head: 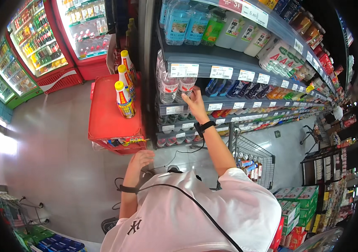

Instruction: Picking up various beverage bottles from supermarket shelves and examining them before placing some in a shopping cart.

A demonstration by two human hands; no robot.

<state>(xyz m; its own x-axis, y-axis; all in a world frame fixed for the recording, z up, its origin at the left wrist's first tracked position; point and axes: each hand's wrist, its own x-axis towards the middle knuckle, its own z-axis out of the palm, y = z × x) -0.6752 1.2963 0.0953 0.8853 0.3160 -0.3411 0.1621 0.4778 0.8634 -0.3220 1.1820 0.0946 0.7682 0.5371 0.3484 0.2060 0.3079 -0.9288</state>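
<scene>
On a grey store shelf [194, 107], my right hand [196, 103] reaches in and grips a clear plastic water bottle with a red and white label [186, 84]. The thumb lies across the front of it and the fingers go round its right side, partly hidden. The bottle stands upright on the shelf. Just left of it is a matching water bottle [168, 89]. My left hand [140, 160] hangs in front of my body with nothing in it, fingers loosely bent. It is nearest to the lower front corner of a red display stand [112, 126].
Yellow-capped bottles [124, 102] stand on the red stand. Blue-labelled bottles [178, 26] fill the shelf above. A wire shopping cart [265, 157] holding cans and bottles is at right. Drink refrigerators [40, 41] line the far left. A black cable [194, 201] crosses my shirt.
</scene>
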